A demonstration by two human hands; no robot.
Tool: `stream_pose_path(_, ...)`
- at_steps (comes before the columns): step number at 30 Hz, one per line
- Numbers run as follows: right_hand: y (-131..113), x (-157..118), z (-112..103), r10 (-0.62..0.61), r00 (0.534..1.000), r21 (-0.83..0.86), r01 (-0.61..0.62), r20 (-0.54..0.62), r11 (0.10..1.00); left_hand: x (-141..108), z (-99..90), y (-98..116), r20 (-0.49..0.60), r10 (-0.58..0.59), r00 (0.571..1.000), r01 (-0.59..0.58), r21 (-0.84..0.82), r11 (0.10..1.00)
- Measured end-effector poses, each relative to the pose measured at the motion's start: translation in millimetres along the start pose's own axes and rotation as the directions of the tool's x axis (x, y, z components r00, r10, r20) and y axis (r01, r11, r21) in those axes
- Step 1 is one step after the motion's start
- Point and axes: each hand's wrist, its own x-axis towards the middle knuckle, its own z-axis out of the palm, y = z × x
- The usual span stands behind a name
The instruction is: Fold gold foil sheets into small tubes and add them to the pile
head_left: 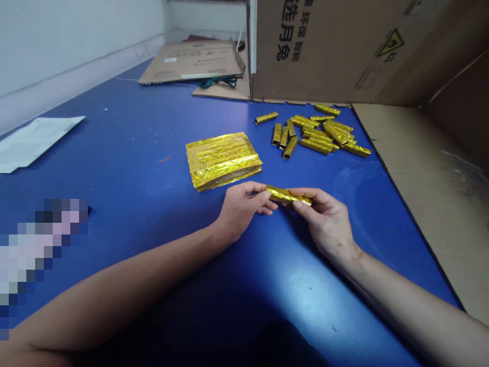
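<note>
Between my two hands is a narrow folded strip of shiny gold foil paper [284, 195], held just above the blue surface. My left hand [244, 206] pinches its left end between thumb and fingers. At the right end, my right hand [330, 219] grips it with the thumb in front and the fingers behind. A stack of flat gold foil sheets [225, 158] lies beyond my left hand. Farther back on the right, a loose pile of folded gold foil tubes [324, 135] is spread out, some showing hollow ends.
A large cardboard box [324, 56] stands behind the pile. Flattened cardboard [194, 58] with a dark green cord [217, 81] lies at the back. A white sheet [34, 140] is at the left, with a pixelated patch below it. Brown cardboard [416, 168] borders the blue surface [133, 168] on the right.
</note>
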Motion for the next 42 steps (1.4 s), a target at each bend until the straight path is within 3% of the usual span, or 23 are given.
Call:
stream_pose_path(4,-1.9,-4.1,0.3,-0.06,0.996,-0.139,0.069,0.068,0.988,0.7,-1.1,-0.6,-0.002,-0.008,1.0,0.008,-0.025,1.0)
stream_pose_path(9,0.5,-6.3,0.7,-0.025,0.983,-0.18,0.058,0.184,0.982,-1.1,1.8,2.3,0.013,-0.043,0.999,0.042,0.03,0.999)
stream_pose_path(15,-3.7,-8.2,2.6,-0.153,0.945,-0.372,0.259,0.29,0.891,-4.6,5.6,6.7,-0.03,-0.091,0.995,0.094,0.104,0.99)
stream_pose_path(18,-3.3,-8.2,2.7,-0.169,0.949,-0.394,0.267,0.265,0.879,-5.1,6.1,7.1,-0.036,-0.107,0.994,0.11,0.107,0.988)
stream_pose_path(24,5.0,-7.7,0.8,-0.048,0.985,-0.335,0.102,0.166,0.937,-3.5,4.4,5.2,-0.015,-0.075,0.997,0.076,0.081,0.994)
stream_pose_path(34,-8.9,-11.0,5.7,-0.247,0.923,-0.477,0.366,0.294,0.799,-4.7,5.8,6.9,0.018,-0.083,0.996,0.08,0.128,0.989)
stream_pose_path(39,-9.5,-14.2,6.7,-0.237,0.91,-0.538,0.395,0.34,0.745,-3.9,6.0,8.0,0.009,-0.101,0.995,0.099,0.123,0.987)
stream_pose_path(42,-6.5,-14.5,5.9,-0.204,0.93,-0.551,0.348,0.306,0.759,-3.0,5.4,9.3,0.018,-0.132,0.991,0.129,0.1,0.987)
